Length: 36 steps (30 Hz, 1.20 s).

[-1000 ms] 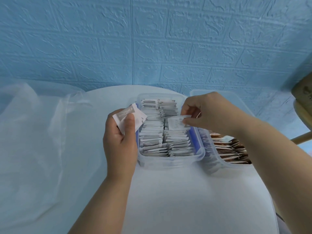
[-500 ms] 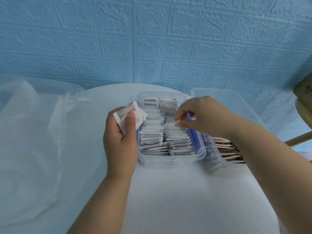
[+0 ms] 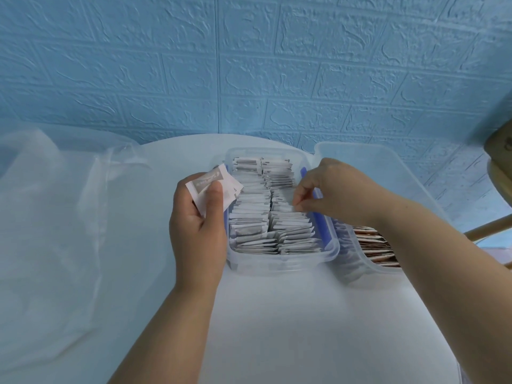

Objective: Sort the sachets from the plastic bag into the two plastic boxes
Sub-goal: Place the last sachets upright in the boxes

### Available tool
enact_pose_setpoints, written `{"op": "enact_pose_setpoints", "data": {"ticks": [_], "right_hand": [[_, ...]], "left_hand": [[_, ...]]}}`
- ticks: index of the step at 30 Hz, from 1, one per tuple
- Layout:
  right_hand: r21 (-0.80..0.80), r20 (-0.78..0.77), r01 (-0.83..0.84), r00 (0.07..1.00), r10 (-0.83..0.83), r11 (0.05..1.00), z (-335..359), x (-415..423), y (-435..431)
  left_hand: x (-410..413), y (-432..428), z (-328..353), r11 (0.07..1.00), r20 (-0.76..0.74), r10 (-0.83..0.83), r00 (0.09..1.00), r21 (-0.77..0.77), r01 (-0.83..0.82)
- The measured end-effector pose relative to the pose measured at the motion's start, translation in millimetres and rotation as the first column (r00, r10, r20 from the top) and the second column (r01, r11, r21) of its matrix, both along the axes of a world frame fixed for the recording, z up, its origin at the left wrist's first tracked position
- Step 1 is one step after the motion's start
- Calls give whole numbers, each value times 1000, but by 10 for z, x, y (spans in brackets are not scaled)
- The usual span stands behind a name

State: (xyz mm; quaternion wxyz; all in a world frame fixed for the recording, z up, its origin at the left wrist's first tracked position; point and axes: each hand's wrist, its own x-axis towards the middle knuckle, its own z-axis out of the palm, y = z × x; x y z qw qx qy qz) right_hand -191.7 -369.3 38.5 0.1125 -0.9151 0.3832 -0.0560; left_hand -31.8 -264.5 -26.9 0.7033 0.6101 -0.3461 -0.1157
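Observation:
A clear plastic box (image 3: 282, 261) with blue clips stands in the middle of the white table, packed with two rows of white-and-grey sachets (image 3: 257, 214). My left hand (image 3: 198, 231) grips a few white sachets (image 3: 214, 187) just left of that box. My right hand (image 3: 335, 194) reaches over the box's right row and pinches the top edge of one sachet (image 3: 291, 216) standing among the others. A second clear box (image 3: 388, 173) sits to the right and holds brown sachets (image 3: 374, 245), partly hidden by my right forearm. The clear plastic bag (image 3: 55, 217) lies crumpled on the left.
A blue brick-patterned wall stands right behind the round table. A wooden chair (image 3: 498, 167) shows at the right edge. The table's near part (image 3: 291, 328) is bare white surface between my forearms.
My right hand has lowered a white sachet from above the box into the right row. The left hand has stayed put with its sachets.

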Motion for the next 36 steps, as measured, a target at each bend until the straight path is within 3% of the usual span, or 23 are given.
{"op": "enact_pose_setpoints", "data": {"ticks": [5, 8, 11, 18, 21, 26, 36], "right_hand": [[-29, -29, 2, 1000, -3, 1000, -34, -14, -26], [-15, 168, -24, 985, 27, 1000, 24, 35, 21], [185, 418, -84, 909, -1, 979, 116, 197, 182], [293, 551, -142, 833, -45, 946, 100, 410, 266], [281, 522, -72, 848, -90, 957, 125, 320, 178], [89, 334, 95, 935, -120, 991, 259, 53, -23], [4, 140, 32, 990, -33, 999, 196, 17, -43]], "left_hand": [[-3, 5, 34, 998, 28, -65, 998, -16, 65], [15, -1, 35, 996, 29, -81, 996, -29, 81], [32, -17, 39, 992, 28, -116, 993, -45, 117], [65, 13, 44, 982, 85, -185, 979, -24, 188], [50, 14, 41, 984, 79, -173, 982, -22, 175], [55, -8, 18, 997, 48, -74, 996, -33, 76], [41, -19, 29, 997, 37, -64, 997, -31, 65]]}}
